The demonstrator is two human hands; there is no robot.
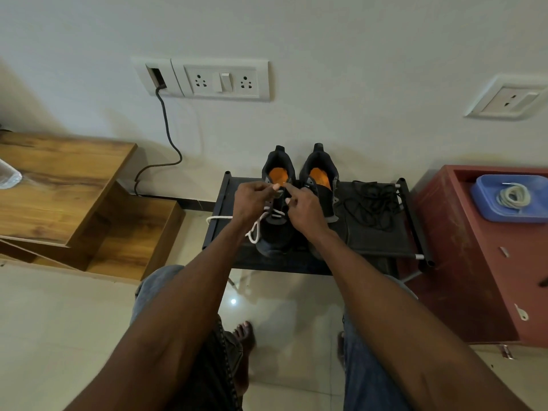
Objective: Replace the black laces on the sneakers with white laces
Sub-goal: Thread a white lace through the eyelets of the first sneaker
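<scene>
Left hand (252, 200) pinches white lace (256, 228), a twisted cord; right hand (302, 210) fingers curled at black sneaker (277, 203) eyelets, grip unclear.

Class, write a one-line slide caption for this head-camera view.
Both hands, left and right, thread a white lace through the left sneaker on a black rack.

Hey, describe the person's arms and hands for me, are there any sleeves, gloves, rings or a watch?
Both forearms are bare as far as the picture shows them: no sleeves reach into view. The left hand and right hand wear no gloves, and no watch, band or ring shows on either wrist or on the fingers in view. Below the arms, blue jeans cover the legs.
</scene>
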